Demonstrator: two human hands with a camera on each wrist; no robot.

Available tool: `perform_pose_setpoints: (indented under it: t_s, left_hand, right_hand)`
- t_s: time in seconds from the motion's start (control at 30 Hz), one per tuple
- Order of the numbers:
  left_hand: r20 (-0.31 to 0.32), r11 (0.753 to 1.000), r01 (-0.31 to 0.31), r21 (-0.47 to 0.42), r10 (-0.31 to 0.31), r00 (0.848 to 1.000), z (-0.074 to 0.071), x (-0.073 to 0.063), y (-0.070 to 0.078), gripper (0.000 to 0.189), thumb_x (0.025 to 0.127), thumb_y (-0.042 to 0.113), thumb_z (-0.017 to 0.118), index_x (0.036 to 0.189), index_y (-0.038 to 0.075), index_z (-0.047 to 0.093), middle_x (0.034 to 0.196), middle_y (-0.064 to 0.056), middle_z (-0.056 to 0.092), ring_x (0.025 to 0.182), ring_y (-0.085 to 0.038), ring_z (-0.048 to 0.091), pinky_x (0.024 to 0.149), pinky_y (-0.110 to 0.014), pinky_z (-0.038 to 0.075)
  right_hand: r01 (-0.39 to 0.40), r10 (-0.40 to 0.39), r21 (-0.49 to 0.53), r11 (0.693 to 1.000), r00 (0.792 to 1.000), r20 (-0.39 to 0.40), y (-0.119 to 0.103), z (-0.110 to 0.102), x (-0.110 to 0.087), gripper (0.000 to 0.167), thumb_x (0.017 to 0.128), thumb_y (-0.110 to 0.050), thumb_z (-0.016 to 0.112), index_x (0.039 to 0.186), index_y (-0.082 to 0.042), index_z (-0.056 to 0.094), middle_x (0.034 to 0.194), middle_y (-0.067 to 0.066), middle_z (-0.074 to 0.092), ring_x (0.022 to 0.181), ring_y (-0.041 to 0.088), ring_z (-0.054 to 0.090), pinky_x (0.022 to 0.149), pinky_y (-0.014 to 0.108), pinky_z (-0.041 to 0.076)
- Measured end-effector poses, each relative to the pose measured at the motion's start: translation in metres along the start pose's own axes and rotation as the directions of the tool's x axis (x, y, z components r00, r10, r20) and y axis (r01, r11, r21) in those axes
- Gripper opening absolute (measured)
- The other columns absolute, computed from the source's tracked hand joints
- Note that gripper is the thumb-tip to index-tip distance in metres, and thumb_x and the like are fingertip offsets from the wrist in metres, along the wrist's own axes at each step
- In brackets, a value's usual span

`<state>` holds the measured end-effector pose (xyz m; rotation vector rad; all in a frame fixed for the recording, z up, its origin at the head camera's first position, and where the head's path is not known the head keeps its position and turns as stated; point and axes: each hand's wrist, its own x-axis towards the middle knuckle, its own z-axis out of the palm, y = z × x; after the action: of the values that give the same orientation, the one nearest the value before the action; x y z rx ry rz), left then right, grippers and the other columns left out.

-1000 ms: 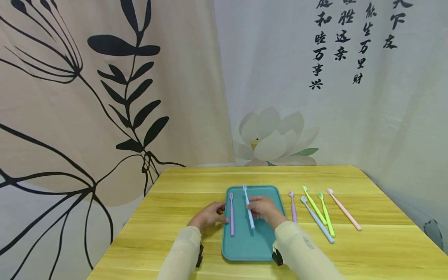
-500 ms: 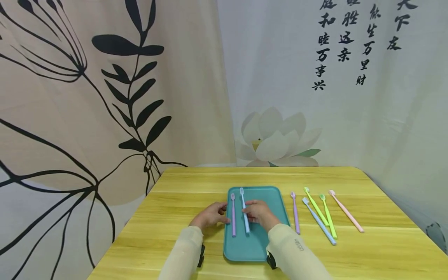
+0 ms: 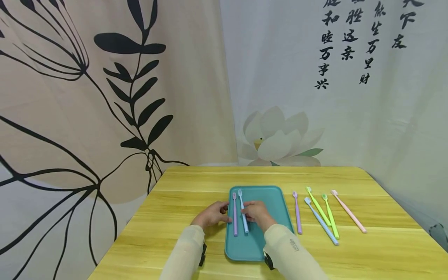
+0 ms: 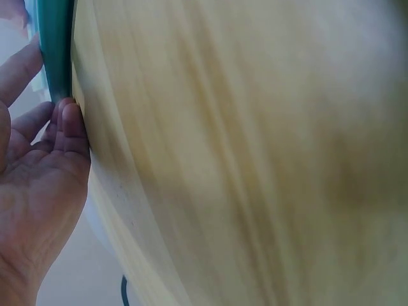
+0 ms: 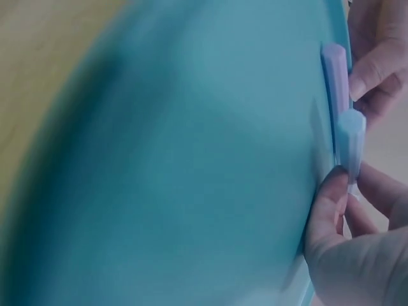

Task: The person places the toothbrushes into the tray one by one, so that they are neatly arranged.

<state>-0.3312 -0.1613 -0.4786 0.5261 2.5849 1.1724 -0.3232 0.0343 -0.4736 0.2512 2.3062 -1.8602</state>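
A teal tray [image 3: 245, 249] lies on the wooden table. My left hand [image 3: 212, 214] holds its left rim, thumb and fingertips against the edge; the left wrist view shows the fingers bent at the tray [image 4: 56, 57]. Inside the tray, a lavender toothbrush [image 3: 235, 217] lies along the left side, head away from me. Just right of it, my right hand [image 3: 258, 213] pinches a light blue toothbrush [image 3: 242, 200], almost parallel to the lavender one. In the right wrist view, the blue handle end [image 5: 351, 137] sticks out past the thumb and fingers, close to the lavender handle [image 5: 336, 73].
Right of the tray on the table [image 3: 189, 182] lie a purple toothbrush [image 3: 297, 214], a blue toothbrush [image 3: 322, 221], two green toothbrushes [image 3: 319, 207] and a pink toothbrush [image 3: 350, 212]. A printed cloth [image 3: 196, 97] hangs behind the table.
My right hand has brought the light blue toothbrush left and slightly toward me, beside the lavender one. The left hand keeps its place at the tray's rim. The head view has shifted slightly.
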Motion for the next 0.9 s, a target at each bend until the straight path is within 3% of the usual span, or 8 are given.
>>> perform_pose_setpoints:
  t_s: [0.17, 0.4, 0.9]
  left_hand:
    - [0.004, 1.0, 0.0, -0.001, 0.0, 1.0, -0.0004, 0.0003, 0.0002, 0.068, 0.087, 0.009, 0.077, 0.146, -0.003, 0.045, 0.122, -0.013, 0.059, 0.104, -0.027, 0.051, 0.09, -0.048, 0.047]
    - [-0.001, 1.0, 0.009, 0.008, -0.009, 1.0, 0.0002, 0.0021, 0.0, 0.068, 0.087, 0.01, 0.077, 0.146, -0.004, 0.045, 0.123, -0.013, 0.059, 0.107, -0.028, 0.051, 0.095, -0.049, 0.044]
    - [-0.008, 1.0, 0.012, 0.01, -0.012, 1.0, 0.0015, 0.0027, 0.0005, 0.069, 0.086, 0.008, 0.077, 0.145, -0.005, 0.045, 0.125, -0.014, 0.058, 0.108, -0.028, 0.051, 0.096, -0.05, 0.044]
  right_hand:
    - [0.051, -0.055, -0.119, 0.992, 0.998, -0.024, 0.0022, 0.0028, -0.0004, 0.028, 0.085, 0.001, 0.071, 0.113, 0.007, 0.07, 0.085, 0.01, 0.066, 0.07, 0.017, 0.061, 0.063, 0.029, 0.054]
    - [0.11, -0.127, -0.276, 0.955, 0.991, -0.047, 0.0006, 0.0072, -0.0039, 0.024, 0.082, 0.001, 0.073, 0.105, 0.007, 0.072, 0.087, 0.011, 0.068, 0.064, 0.014, 0.062, 0.058, 0.028, 0.054]
    - [0.119, -0.138, -0.296, 0.948, 0.99, -0.044, 0.0028, 0.0074, -0.0048, 0.02, 0.083, 0.0, 0.074, 0.102, 0.007, 0.073, 0.081, 0.009, 0.066, 0.061, 0.014, 0.061, 0.057, 0.029, 0.054]
